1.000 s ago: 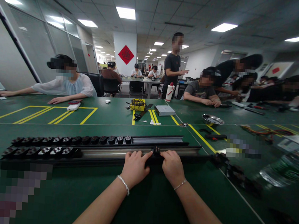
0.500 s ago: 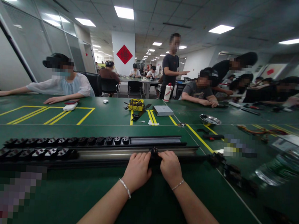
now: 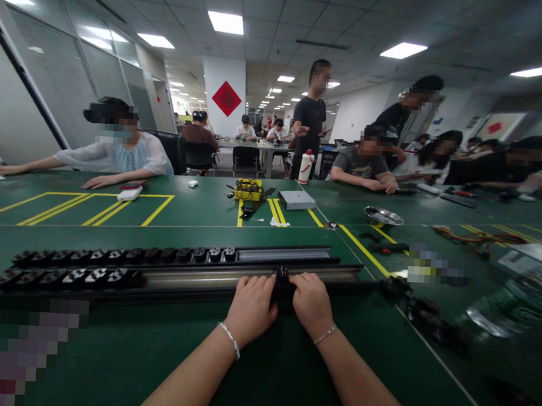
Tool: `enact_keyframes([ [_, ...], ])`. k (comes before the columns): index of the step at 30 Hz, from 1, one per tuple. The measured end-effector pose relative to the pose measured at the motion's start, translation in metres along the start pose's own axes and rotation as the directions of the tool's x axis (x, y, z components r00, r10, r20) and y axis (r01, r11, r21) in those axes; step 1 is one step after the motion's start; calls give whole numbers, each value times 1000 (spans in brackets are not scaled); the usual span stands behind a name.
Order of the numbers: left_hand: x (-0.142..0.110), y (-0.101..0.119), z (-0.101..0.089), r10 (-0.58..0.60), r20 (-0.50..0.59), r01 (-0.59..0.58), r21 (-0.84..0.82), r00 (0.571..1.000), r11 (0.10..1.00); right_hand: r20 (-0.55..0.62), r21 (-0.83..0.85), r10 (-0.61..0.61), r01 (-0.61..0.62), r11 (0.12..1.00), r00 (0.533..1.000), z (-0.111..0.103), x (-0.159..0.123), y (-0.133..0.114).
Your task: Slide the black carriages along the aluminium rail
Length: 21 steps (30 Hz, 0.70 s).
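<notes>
Two bare hands meet over a long green table (image 3: 142,354). The left hand (image 3: 252,303) and the right hand (image 3: 311,303) come at one small black piece (image 3: 283,273) from its two sides. The fingers of both hands are curled in, nearly closed, and their tips press on the piece, so it is held between them. It sits at the near rail (image 3: 193,280), toward the right end. It is hard to see how deep it sits, because the fingers hide most of it.

At the left end of that rail is a row of black blocks (image 3: 73,277) (some of them shine in the light). Just behind, the far rail (image 3: 286,253) lies the same way, with a longer row of blocks (image 3: 134,254) on its left part. Its right part shows a bare grey strip.

Past the right hand lie some dark loose parts (image 3: 429,314), and a clear bottle (image 3: 503,306) lies beyond them. Farther back are a shiny bowl (image 3: 384,216), a flat grey box (image 3: 297,199) and a yellow box (image 3: 248,189) with black wires on it. Across the table, one person (image 3: 140,152) sits at the left, and another person (image 3: 310,119) stands near the middle.
</notes>
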<state>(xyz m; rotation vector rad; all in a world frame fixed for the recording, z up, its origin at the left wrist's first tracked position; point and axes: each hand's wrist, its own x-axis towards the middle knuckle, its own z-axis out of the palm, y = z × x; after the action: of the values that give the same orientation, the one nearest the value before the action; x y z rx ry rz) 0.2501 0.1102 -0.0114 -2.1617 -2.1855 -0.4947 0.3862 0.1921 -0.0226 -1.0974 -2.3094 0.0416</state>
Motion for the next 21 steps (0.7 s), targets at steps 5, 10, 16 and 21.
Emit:
enact_keyframes([
  [5,0,0,-1,2,0,-2,-5,1000,1000,-1,11,-2,2,1000,1000,0,0,0],
  [10,-1,0,0,12,-21,-13,-13,1000,1000,-11,12,-5,5,1000,1000,1,0,2],
  [16,-1,-1,1,22,-25,-22,-2,999,1000,-16,-14,-12,12,1000,1000,2,0,4],
  [21,0,1,-1,6,3,-6,6,1000,1000,-39,-16,0,0,1000,999,2,1,5],
])
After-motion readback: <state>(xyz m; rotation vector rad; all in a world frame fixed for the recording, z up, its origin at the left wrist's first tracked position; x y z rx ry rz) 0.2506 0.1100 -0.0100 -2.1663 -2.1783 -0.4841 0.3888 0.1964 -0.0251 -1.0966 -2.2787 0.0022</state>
